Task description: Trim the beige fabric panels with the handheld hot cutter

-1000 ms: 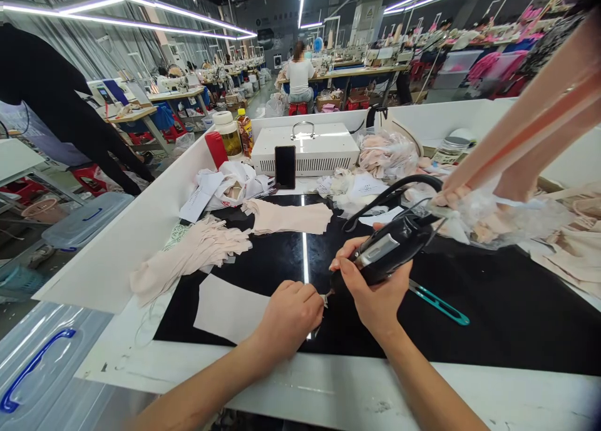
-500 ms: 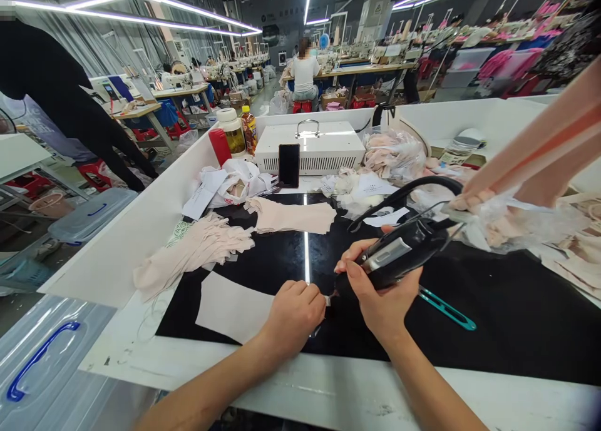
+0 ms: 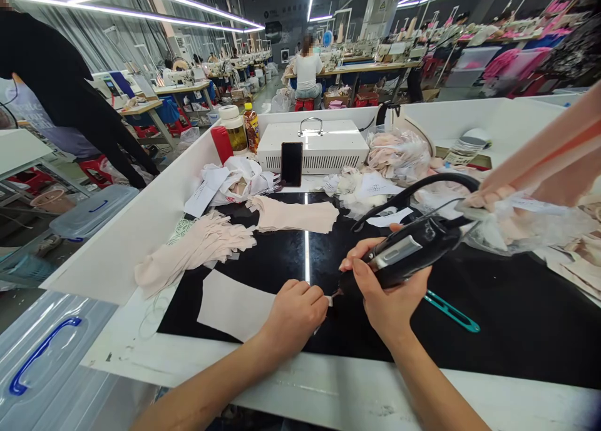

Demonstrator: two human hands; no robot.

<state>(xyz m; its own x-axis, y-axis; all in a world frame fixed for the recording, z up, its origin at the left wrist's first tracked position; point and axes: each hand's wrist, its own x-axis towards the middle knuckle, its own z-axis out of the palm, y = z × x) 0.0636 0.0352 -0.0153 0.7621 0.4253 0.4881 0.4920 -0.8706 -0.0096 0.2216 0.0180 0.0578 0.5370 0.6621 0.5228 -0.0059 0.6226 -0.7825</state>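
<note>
In the head view a pale fabric piece (image 3: pixel 232 306) lies flat on the black tabletop (image 3: pixel 498 306). My left hand (image 3: pixel 295 312) is closed over its right end, the fingers curled down. A small pale tip sticks out just past my fingertips. My right hand (image 3: pixel 394 299) is wrapped round a black corded hand tool with a silver panel (image 3: pixel 399 249), held slanting, its narrow end down close to that tip. Whether the two touch I cannot tell. Just right of my right hand lies a teal slotted tool (image 3: pixel 453 312), partly hidden.
Stacked beige fabric pieces (image 3: pixel 298 214) and a fanned pile (image 3: pixel 197 249) lie beyond my left hand. A phone (image 3: pixel 292 163) leans on a white metal box (image 3: pixel 335 144). Pink fabric (image 3: pixel 539 162) hangs at right above plastic bags. A person in black (image 3: pixel 51 68) stands beyond the left wall.
The view has shifted slightly, and everything sits a little further right. Both hands keep the same hold, with the tool's end still close to the fabric tip.
</note>
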